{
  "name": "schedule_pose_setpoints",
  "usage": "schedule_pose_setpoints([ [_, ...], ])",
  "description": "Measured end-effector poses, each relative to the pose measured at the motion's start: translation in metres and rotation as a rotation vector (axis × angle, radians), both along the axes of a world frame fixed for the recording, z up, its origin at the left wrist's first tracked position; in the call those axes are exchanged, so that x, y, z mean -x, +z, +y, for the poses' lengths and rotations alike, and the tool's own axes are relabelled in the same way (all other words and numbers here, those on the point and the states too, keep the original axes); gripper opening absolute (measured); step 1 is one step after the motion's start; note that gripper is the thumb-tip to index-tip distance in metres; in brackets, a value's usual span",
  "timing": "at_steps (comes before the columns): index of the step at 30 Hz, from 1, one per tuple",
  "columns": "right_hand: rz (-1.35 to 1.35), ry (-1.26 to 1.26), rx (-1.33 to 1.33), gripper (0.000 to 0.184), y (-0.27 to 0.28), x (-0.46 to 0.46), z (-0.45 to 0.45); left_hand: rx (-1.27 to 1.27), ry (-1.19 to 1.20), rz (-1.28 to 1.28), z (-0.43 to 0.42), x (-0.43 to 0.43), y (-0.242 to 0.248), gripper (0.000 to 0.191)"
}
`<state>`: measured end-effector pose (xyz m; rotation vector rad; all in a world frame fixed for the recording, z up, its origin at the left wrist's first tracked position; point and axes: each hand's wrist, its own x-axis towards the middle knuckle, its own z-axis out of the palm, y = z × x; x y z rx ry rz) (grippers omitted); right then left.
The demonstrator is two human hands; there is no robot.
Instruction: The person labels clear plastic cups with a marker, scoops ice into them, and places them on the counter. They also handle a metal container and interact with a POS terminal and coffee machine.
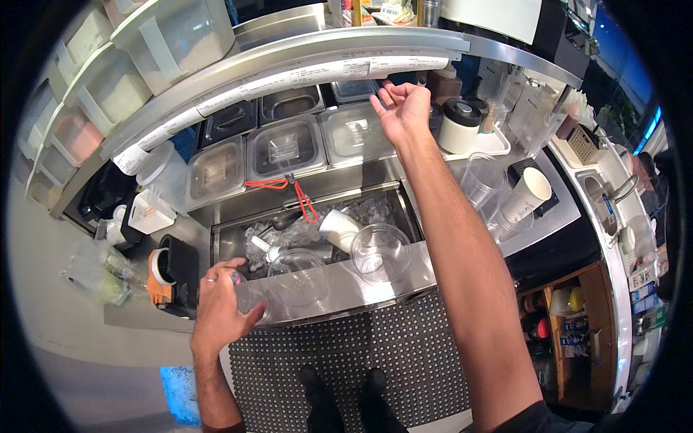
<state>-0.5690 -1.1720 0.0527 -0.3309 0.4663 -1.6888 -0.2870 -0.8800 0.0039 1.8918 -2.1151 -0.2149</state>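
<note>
My left hand (219, 303) curls around a clear plastic cup (250, 299) on the steel front ledge of the counter. Two more clear plastic cups stand to its right: a middle cup (299, 279) and a right cup (380, 253). With fingers apart and nothing visible in them, my right hand (405, 111) is raised just below a strip of printed paper tickets (325, 74). Behind the cups, an ice bin (260, 226) holds ice, a white paper cup (341, 230) lying tilted and a white-handled utensil (265, 248).
Lidded food pans (287, 146) line the back, with red-handled tongs (303, 200) hanging in front. A black caddy (181, 276) stands left. On the right are stacked clear cups (482, 178), another paper cup (525, 195) and a black-lidded jar (460, 127). A perforated rubber mat (346, 346) covers the floor.
</note>
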Motion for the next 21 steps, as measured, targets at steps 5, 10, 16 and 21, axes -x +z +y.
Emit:
schedule_pose_setpoints([
  [5, -0.151, 0.165, 0.105, 0.019, -0.008, -0.009, 0.002, -0.013, 0.027, 0.015, -0.002, 0.000, -0.001, 0.060],
  [10, -0.130, 0.150, 0.073, 0.021, -0.012, -0.008, 0.017, 0.016, 0.066, 0.031, 0.000, 0.005, -0.003, 0.062],
  [16, -0.021, 0.133, 0.096, 0.020, -0.013, -0.014, 0.022, 0.054, 0.113, 0.091, 0.001, 0.000, -0.007, 0.063],
  [21, 0.068, 0.096, 0.045, 0.017, -0.009, -0.012, 0.030, 0.063, 0.068, -0.020, 0.006, 0.007, 0.007, 0.069],
])
